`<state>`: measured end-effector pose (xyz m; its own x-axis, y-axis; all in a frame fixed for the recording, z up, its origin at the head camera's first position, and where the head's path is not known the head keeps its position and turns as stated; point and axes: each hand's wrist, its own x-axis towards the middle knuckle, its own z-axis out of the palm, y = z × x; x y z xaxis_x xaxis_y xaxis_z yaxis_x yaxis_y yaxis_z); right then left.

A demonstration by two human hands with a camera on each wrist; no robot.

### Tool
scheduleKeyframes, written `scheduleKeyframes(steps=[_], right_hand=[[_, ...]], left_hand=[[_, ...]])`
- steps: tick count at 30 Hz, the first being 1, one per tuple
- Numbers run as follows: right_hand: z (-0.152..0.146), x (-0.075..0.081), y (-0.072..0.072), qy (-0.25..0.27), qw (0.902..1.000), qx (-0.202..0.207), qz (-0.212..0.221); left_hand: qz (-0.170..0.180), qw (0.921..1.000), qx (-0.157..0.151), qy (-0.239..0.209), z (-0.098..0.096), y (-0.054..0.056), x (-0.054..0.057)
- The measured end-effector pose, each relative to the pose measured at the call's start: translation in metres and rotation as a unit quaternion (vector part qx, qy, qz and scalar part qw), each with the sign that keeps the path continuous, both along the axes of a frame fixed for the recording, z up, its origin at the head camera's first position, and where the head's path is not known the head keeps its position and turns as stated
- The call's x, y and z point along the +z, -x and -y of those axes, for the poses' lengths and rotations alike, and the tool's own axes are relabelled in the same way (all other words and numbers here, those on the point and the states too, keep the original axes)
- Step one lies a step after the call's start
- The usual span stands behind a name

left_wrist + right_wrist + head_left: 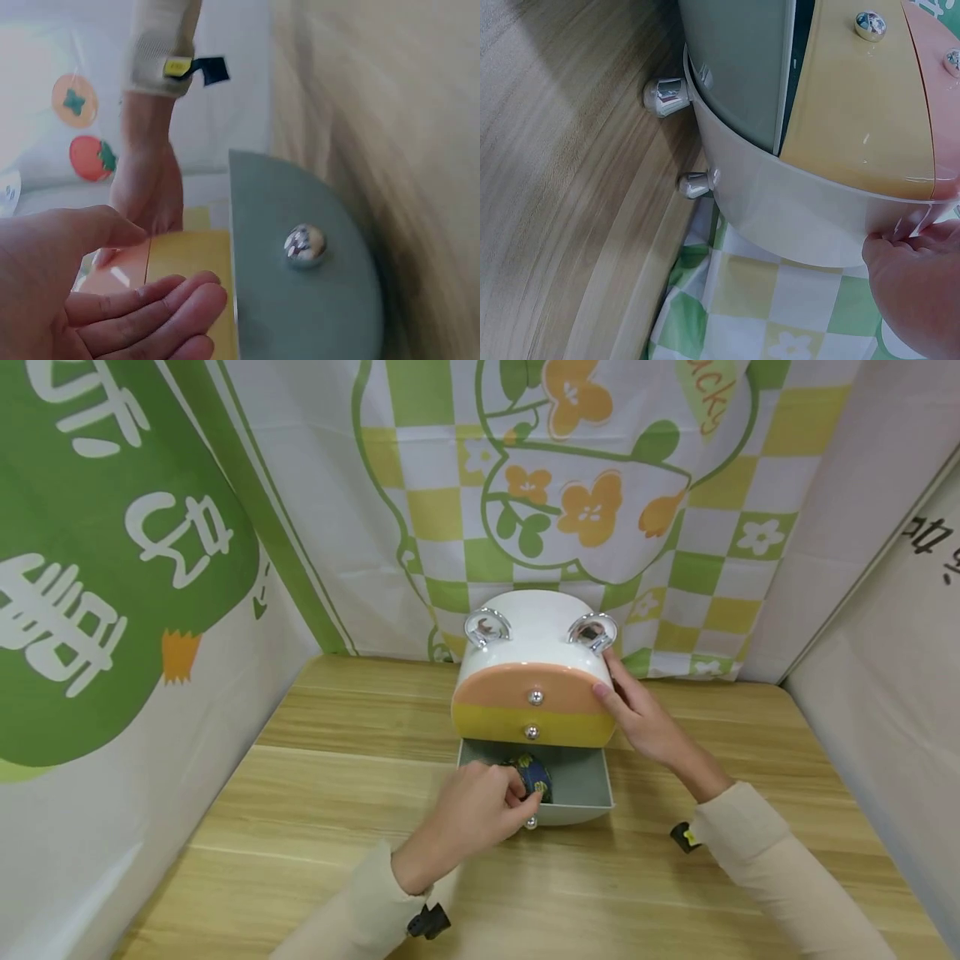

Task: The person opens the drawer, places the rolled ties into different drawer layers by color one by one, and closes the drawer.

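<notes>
A small rounded storage box (536, 627) with a white body stands on the table, its orange drawer (495, 685) and yellow drawer (491, 720) closed. The grey-green bottom drawer (588, 777) is pulled out. Inside lies a dark blue, roundish thing (536, 774) with a green and yellow pattern; its exact kind is unclear. My left hand (480, 806) hovers over the drawer's front left, close to it and partly covering it. In the left wrist view, that hand's fingers (150, 307) and thumb are apart, with nothing visible between them. My right hand (645, 714) rests against the box's right side, steadying it.
Silver ball knobs (536, 697) sit on the drawer fronts, and two shiny ear-like rings (487, 627) top the box. Behind it hangs a green-and-yellow checked cloth (435, 510). The wooden table (330, 777) extends on both sides.
</notes>
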<state>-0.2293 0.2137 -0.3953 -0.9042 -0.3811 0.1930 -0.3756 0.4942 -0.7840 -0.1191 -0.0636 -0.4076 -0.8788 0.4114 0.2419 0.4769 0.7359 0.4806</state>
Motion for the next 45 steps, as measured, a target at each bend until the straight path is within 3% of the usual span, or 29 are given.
scheduleKeyframes(steps=[5, 9, 16, 25, 33, 45], right_hand=[[0.0, 0.0, 0.001, -0.002, 1.0, 0.002, 0.001], [0.001, -0.002, 0.002, -0.01, 1.0, 0.0, -0.002], [0.001, -0.001, 0.003, -0.013, 0.9999, -0.002, -0.005], [0.001, 0.0, 0.002, -0.012, 0.9999, -0.004, -0.004], [0.0, 0.0, 0.0, -0.002, 1.0, -0.005, -0.001], [0.001, 0.001, -0.001, -0.005, 1.0, -0.002, 0.001]], left_hand=[[0.017, 0.9983, -0.005, 0.055, -0.004, -0.011, -0.013], [0.023, 0.9973, 0.005, 0.07, -0.003, -0.016, -0.025], [0.014, 0.9931, 0.038, 0.11, -0.003, -0.016, -0.045], [-0.003, 0.9916, 0.071, 0.109, -0.013, -0.013, -0.065], [-0.015, 0.9923, 0.078, 0.095, -0.021, -0.011, -0.074], [-0.039, 0.9913, 0.086, 0.092, -0.023, -0.011, -0.077]])
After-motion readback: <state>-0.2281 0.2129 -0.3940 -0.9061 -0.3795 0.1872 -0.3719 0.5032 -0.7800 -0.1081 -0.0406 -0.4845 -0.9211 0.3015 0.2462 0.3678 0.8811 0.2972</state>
